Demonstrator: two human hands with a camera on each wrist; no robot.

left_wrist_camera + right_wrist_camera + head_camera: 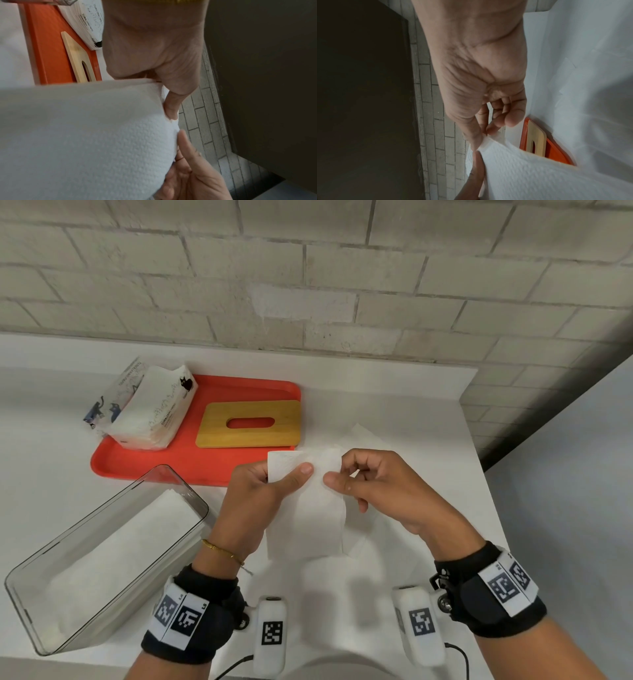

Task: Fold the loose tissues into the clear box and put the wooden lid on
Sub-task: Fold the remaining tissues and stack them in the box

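Tissue up off the white counter, left hand and right hand both pinching its top edge! Clear box sits at left holding tissues, wooden lid on the red tray.

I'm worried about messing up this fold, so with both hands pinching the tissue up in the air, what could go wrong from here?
1. The tissue is thin and hangs from pinches by the left hand and right hand close together at its top edge; pulling apart could tear it.
2. The clear box sits near the left forearm, so a swing could knock it.
3. More tissues lie loose on the counter under the hands and could get dragged or creased.
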